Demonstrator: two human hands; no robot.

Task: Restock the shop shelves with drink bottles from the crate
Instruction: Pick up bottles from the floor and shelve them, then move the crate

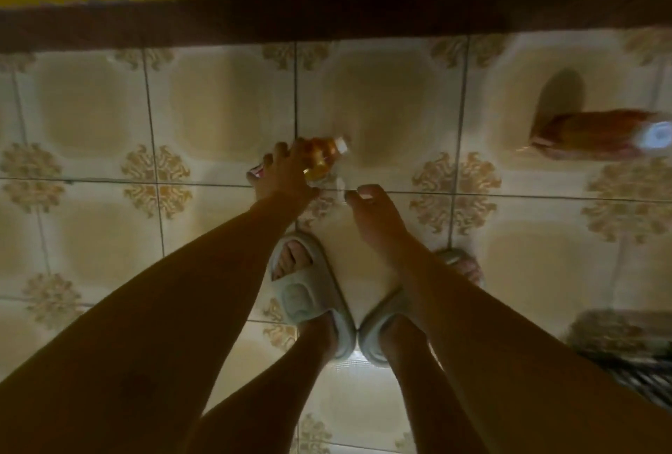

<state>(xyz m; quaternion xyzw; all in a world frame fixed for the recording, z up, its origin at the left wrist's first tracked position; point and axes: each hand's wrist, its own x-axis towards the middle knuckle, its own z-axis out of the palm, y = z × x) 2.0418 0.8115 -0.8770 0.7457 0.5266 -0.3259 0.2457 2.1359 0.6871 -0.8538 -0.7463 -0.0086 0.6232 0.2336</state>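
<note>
The left hand [282, 177] grips an amber drink bottle [322, 159] for shelving, while the right hand [371, 210] hangs loosely curled, empty.

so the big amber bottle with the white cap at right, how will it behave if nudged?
The amber bottle seems to lie on its side on the glossy tiled floor, so it would probably roll. It looks full, so likely heavy.

Bare arms, bare legs, pale grey-green slide sandals [309, 293] on both feet.
</note>
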